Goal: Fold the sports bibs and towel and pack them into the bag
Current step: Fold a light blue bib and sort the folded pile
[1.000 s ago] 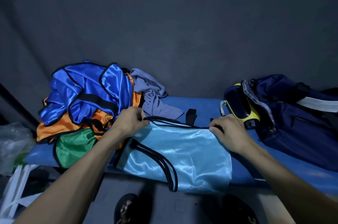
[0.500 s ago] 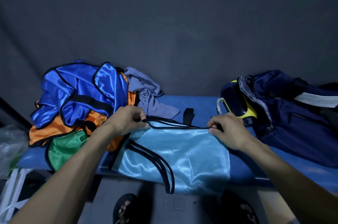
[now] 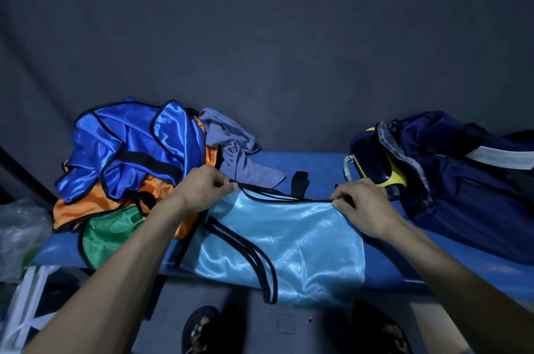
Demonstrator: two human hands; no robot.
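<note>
Blue worktop (image 3: 312, 164) carrying all items; places below are given relative to the light-blue bib (image 3: 289, 238), which lies spread flat at the worktop's near edge, its lower hem hanging just over that edge. It is laid out flat presumably so that a straight fold can be made.

Navy bag (image 3: 462, 189), to the right of the light-blue bib and close beside it, lies on its side with its mouth turned toward the bib, probably to receive folded pieces; a dark yellow-rimmed item (image 3: 375, 163) shows at the opening, too unclear to name.

Unfolded heap, to the left of the light-blue bib and touching its left corner: a royal-blue bib (image 3: 130, 148) on top, an orange bib (image 3: 95, 206) beneath it, a green bib (image 3: 109, 232) lowest and nearest the worktop's edge. These appear to await their turn.

Grey towel (image 3: 234, 157), crumpled, behind the light-blue bib's left corner and against the heap.

Left hand (image 3: 205, 187), fingers curled, pinches the black-trimmed far edge of the light-blue bib at its left corner. Right hand (image 3: 361, 203) pinches the same edge at the right corner. The paired corner grip keeps the edge taut and level, which suggests the fold is being squared or about to be drawn over.
</note>
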